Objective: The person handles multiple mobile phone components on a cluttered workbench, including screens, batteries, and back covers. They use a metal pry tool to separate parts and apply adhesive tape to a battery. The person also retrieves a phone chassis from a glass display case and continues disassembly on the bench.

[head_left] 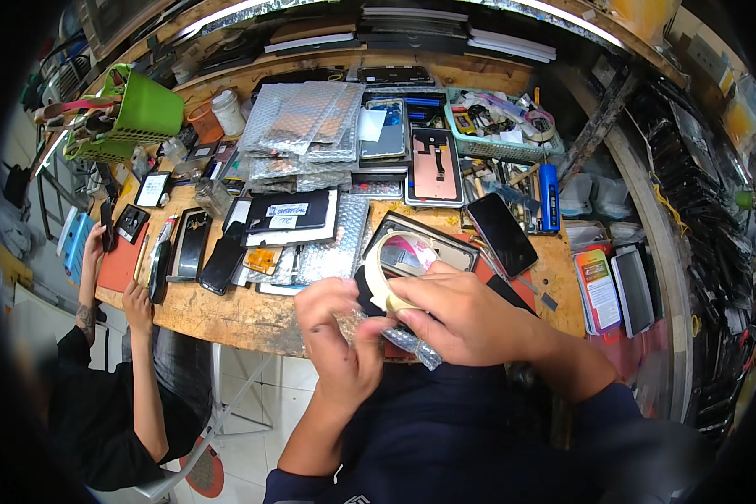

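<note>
A cream roll of masking tape is gripped by my right hand, its fingers and thumb closed on the ring's near side. Pink shows inside the ring. Just below the roll, at the bench's front edge, is a narrow bundle of clear bubble wrap; its contents are hidden. My left hand is to the left of the roll with curled, slightly blurred fingers, its thumb pressed against the end of the bubble wrap. Behind the roll lies an open phone frame, partly covered by my right hand.
Bubble-wrapped packets are stacked mid-bench. A black phone, a blue cylindrical tool and a parts basket lie to the right. At left, a co-worker's hands work near an orange mat; a green basket stands behind.
</note>
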`<state>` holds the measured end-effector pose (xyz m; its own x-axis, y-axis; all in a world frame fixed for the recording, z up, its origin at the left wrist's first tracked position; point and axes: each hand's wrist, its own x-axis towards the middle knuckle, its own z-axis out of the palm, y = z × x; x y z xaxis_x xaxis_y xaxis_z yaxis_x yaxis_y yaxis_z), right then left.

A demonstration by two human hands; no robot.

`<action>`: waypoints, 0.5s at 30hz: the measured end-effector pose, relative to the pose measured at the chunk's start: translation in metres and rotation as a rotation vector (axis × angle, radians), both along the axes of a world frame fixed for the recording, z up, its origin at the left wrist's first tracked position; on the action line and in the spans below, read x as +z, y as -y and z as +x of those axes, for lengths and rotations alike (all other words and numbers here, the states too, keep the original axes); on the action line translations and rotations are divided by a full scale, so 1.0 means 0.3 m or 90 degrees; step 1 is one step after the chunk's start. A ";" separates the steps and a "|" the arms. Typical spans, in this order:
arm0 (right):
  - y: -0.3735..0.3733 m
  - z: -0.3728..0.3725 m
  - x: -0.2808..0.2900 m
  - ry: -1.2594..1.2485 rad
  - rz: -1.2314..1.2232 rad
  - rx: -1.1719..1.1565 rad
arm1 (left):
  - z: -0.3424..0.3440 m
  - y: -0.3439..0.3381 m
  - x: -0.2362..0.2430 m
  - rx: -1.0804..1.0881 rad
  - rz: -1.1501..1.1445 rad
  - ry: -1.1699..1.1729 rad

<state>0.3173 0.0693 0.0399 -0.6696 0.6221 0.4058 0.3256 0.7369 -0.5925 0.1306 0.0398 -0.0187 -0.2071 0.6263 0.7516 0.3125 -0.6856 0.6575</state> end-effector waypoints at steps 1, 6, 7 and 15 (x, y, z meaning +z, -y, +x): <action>0.007 0.001 -0.011 -0.030 -0.008 -0.013 | 0.018 -0.014 0.008 0.000 0.012 0.015; 0.024 0.008 -0.050 -0.073 -0.104 -0.028 | 0.013 -0.062 0.024 0.118 0.106 -0.216; 0.018 0.021 -0.061 -0.045 -0.079 -0.047 | 0.013 -0.058 0.022 0.135 0.115 -0.215; -0.102 0.105 -0.049 -0.100 -0.056 -0.098 | 0.064 -0.073 0.042 0.060 0.015 -0.106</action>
<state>0.3487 0.0999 0.0254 -0.4969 0.7501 0.4365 0.3296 0.6284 -0.7046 0.1497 0.0617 -0.0061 -0.1351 0.5921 0.7944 0.4794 -0.6626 0.5754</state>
